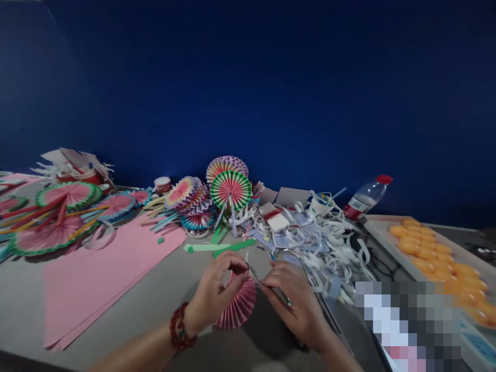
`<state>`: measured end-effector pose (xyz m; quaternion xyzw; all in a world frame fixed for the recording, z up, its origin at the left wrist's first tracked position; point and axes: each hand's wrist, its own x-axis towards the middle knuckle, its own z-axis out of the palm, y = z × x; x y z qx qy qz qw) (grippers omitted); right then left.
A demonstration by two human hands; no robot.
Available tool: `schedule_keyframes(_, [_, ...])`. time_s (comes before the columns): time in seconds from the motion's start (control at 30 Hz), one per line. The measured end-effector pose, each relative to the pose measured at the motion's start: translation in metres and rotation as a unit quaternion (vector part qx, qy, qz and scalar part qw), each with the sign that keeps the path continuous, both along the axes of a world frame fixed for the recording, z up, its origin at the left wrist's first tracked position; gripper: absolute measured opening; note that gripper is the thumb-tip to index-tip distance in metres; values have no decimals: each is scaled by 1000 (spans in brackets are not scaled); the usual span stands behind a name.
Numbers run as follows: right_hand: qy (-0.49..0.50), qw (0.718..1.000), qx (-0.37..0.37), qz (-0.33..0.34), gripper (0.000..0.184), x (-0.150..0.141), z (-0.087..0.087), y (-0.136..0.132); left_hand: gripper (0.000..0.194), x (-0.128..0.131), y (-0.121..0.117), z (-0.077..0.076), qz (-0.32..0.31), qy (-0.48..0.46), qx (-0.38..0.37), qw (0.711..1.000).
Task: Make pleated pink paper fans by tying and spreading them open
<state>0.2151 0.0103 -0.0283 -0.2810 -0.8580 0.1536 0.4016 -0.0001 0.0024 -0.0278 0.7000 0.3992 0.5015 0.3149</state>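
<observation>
In the head view, the person's left hand pinches with thumb and fingertips at the top of a pleated pink fan (it lies between the two hands). The right hand has its fingertips together on a thin pale strip. Pink sheets lie left.

My left hand has a beaded bracelet on its wrist. Its thumb and first finger curl toward each other. My right hand is just beside it, fingertips together, pointing at my left. Both my arms reach in from below.
</observation>
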Motion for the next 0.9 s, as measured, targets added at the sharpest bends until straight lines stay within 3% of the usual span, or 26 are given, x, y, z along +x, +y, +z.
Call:
schedule_keyframes(0.37, [-30, 999, -27, -22, 7, 7, -7, 0, 12, 4, 3, -6, -28, -2, -75, 997])
schedule_keyframes(0.57, [-28, 997, -25, -65, 3, 10, 0, 0, 15, 1, 1, -10, -45, 6, -80, 996])
schedule_keyframes(0.9, [-31, 998, 4, -63, 7, 10, 0, 4, 11, 0, 1, -14, -49, -26, -61, 997])
